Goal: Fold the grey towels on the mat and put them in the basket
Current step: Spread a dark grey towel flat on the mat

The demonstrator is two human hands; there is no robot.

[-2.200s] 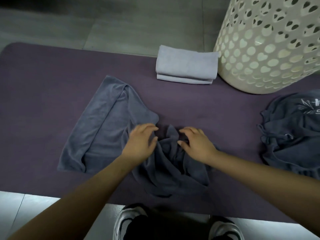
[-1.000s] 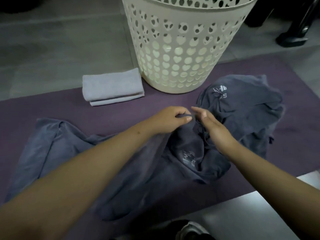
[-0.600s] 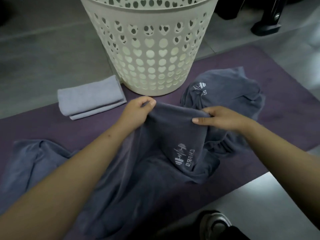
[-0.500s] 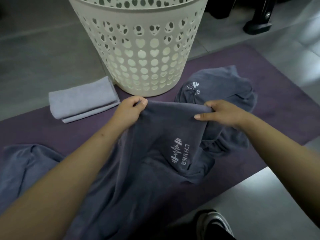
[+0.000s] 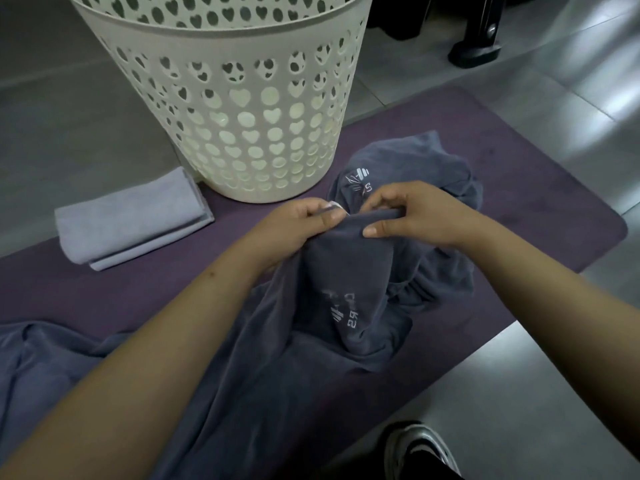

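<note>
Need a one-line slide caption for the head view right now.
Both hands, left and right, pinch a dark grey towel's edge before the basket.

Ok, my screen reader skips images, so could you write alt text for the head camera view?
Both hands, left hand and right hand, pinch the top edge of a dark grey towel above a purple mat. Behind them stands a cream basket with heart-shaped holes, a folded light grey towel to its left and another crumpled dark towel to its right.
</note>
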